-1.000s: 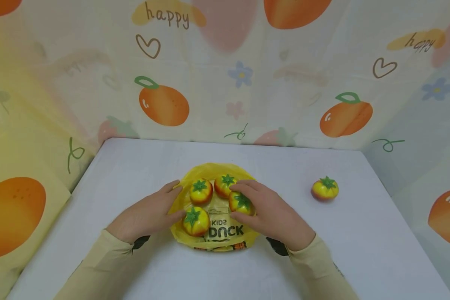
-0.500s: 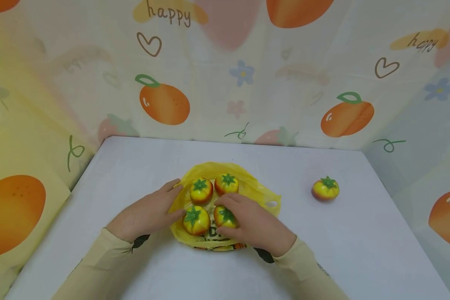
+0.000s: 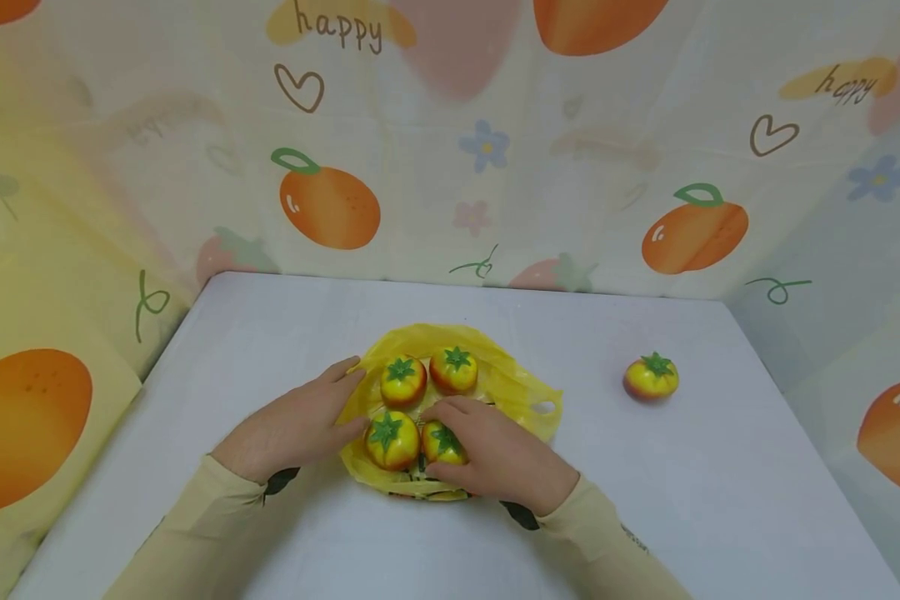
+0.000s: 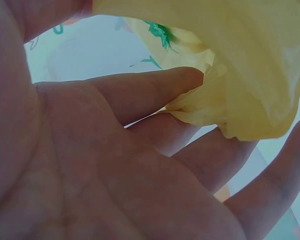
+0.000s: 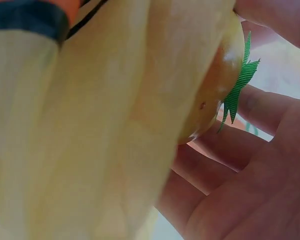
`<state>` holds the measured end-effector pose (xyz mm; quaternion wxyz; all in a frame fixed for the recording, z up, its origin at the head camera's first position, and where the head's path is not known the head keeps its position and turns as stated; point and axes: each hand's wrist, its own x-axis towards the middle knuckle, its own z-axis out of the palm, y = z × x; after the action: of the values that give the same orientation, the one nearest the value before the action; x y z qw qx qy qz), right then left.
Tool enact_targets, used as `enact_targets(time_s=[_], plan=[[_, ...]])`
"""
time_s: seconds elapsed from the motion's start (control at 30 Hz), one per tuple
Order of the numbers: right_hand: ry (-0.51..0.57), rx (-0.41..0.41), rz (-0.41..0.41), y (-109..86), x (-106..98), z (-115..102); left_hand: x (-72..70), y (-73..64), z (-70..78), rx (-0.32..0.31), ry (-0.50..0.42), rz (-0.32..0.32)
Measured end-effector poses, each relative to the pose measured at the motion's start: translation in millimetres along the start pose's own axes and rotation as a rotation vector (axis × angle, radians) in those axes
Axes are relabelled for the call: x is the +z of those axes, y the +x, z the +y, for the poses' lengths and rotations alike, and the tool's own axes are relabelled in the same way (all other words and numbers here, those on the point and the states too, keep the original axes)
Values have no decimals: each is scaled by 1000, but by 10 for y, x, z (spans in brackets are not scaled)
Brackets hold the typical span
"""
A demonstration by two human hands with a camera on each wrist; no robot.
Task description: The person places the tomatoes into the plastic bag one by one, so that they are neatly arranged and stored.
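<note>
I count five fruits: four are in one yellow bag point(image 3: 510, 379), one loose fruit point(image 3: 648, 383) is apart at three o'clock. My right hand point(image 3: 495, 446), fingers curled, grips the five-o'clock fruit point(image 3: 442, 443), leaves upward, long axis hidden. My left hand point(image 3: 300, 425), with straight fingers, touches the nine-o'clock rim.

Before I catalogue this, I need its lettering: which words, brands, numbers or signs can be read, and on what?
"happy": pale fruit-print fabric backdrop, upper left.
"happy": same backdrop, upper right.
Too faint: marks lower on it.
Too small: marks on beige right sleeve.
Partly covered, unreadable: print on yellow plastic bag.
</note>
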<state>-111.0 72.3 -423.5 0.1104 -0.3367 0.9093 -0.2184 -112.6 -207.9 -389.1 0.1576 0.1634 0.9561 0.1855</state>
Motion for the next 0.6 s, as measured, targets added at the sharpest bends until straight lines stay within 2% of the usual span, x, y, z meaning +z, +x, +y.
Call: enact_targets(time_s=[0.6], plan=[[-9,31,-29,24,74,45,15,-4,-9,-2,5,2]])
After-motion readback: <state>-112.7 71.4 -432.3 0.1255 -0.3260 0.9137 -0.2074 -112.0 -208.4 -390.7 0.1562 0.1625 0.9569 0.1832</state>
